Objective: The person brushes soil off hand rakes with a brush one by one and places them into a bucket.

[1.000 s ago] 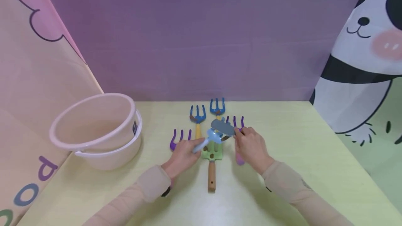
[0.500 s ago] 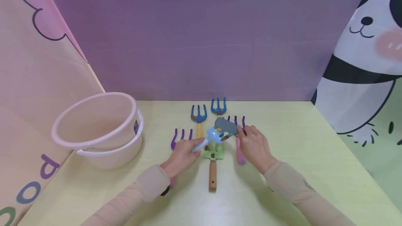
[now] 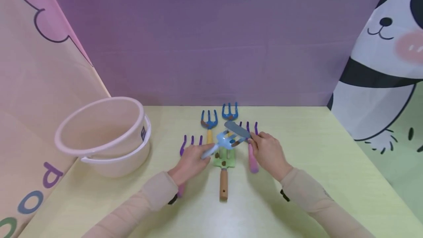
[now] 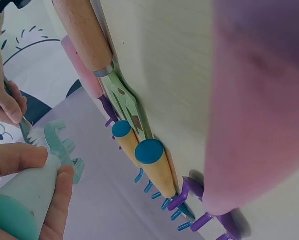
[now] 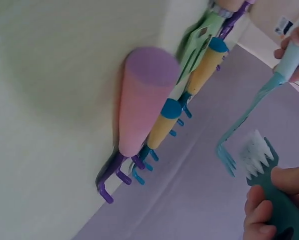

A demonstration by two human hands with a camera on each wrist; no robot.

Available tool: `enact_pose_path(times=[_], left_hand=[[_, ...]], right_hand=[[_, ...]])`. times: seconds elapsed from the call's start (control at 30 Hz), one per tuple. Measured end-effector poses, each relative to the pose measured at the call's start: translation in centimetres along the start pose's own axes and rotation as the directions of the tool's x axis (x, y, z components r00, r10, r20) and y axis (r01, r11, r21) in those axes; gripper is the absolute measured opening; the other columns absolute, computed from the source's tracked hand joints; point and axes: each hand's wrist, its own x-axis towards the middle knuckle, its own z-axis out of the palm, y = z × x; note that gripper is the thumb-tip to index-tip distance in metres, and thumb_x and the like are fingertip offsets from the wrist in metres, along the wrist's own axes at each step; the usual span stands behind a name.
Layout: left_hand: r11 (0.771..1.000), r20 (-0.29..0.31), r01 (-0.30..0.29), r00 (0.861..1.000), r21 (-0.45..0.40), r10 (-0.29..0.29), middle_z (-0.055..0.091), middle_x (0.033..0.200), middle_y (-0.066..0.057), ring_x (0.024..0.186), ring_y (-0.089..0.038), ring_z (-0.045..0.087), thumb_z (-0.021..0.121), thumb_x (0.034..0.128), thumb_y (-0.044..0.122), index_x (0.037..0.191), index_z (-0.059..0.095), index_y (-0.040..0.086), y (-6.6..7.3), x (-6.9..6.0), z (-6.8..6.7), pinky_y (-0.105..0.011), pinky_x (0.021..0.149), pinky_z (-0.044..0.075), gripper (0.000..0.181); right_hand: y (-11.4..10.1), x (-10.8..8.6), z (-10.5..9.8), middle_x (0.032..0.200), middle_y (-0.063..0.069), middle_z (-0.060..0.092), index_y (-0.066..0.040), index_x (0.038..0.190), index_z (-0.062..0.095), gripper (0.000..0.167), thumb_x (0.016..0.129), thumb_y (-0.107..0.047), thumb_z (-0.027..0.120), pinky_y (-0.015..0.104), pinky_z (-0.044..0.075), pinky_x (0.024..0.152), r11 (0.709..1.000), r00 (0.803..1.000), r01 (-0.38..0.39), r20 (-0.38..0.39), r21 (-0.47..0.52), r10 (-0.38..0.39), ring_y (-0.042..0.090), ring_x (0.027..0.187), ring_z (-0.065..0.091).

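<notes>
Head view: a pale-blue fork (image 3: 226, 141) is pinched by the left hand (image 3: 191, 159), a brush (image 3: 237, 129) by the right hand (image 3: 269, 154) (both between).

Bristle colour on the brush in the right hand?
White; the bristles show best in the right wrist view.

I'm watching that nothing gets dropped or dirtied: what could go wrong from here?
The light blue fork might twist or slip if the brush pushes at its tines, since the left hand holds only its handle. If its brown patch flakes off, bits could land on the green tool below. The upper basin sits tilted in the lower basin, so a knock could perhaps tip it.
</notes>
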Motion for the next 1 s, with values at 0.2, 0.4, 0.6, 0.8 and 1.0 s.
enact_pose_path(times=[0.2,0.4,0.6,0.8,1.0], left_hand=[[1.0,-0.003,0.013,1.0,-0.005,-0.013,0.061,0.116,-0.021,0.043,-0.006,0.041,0.058,0.0829,0.0,0.128,0.051,0.003,-0.2,0.0,0.0,-0.013,0.036,0.036,0.046],[1.0,-0.019,-0.021,1.0,-0.001,0.021,0.061,0.115,-0.023,0.042,-0.005,0.039,0.058,0.0828,-0.001,0.127,0.052,0.001,-0.4,0.0,0.5,-0.013,0.036,0.036,0.045],[0.998,-0.039,-0.053,0.998,0.014,0.054,0.063,0.11,-0.023,0.043,-0.005,0.042,0.058,0.0824,-0.002,0.126,0.053,0.0,0.0,0.1,0.5,-0.013,0.037,0.038,0.044],[0.999,-0.04,-0.047,0.998,0.005,0.047,0.063,0.11,-0.024,0.043,-0.005,0.042,0.057,0.0824,-0.003,0.126,0.052,-0.001,-0.1,0.0,0.4,-0.014,0.037,0.038,0.044],[0.998,-0.041,-0.057,0.998,0.0,0.056,0.062,0.113,-0.023,0.043,-0.005,0.04,0.057,0.0825,-0.003,0.126,0.052,-0.001,-0.4,-0.1,0.2,-0.013,0.037,0.038,0.044]], right_hand=[[-0.4,0.1,0.6,0.071,0.016,0.06,0.007,0.103,0.065,0.029,0.081,-0.011,0.067,0.026,0.045,0.042,0.981,0.998,0.059,-0.011,-0.184,-0.063,0.019,0.054,0.046],[-1.2,0.2,1.0,0.07,0.015,0.059,0.006,0.097,0.064,0.022,0.083,-0.012,0.064,0.027,0.045,0.039,0.983,0.999,0.01,0.04,-0.183,-0.003,0.018,0.053,0.047],[-1.6,0.5,0.7,0.078,0.016,0.064,0.005,0.098,0.063,0.022,0.086,-0.013,0.061,0.034,0.053,0.049,0.991,0.983,-0.042,0.17,-0.128,0.064,0.025,0.061,0.058],[-1.5,1.3,0.3,0.06,0.004,0.053,-0.001,0.08,0.064,0.015,0.087,-0.012,0.058,0.027,0.043,0.045,0.985,0.948,-0.154,0.294,0.077,0.125,0.015,0.051,0.045],[-1.1,1.7,0.2,0.059,0.001,0.053,0.001,0.09,0.068,0.021,0.09,-0.015,0.054,0.024,0.035,0.044,0.953,0.914,-0.234,0.378,0.191,0.149,0.012,0.047,0.039]])
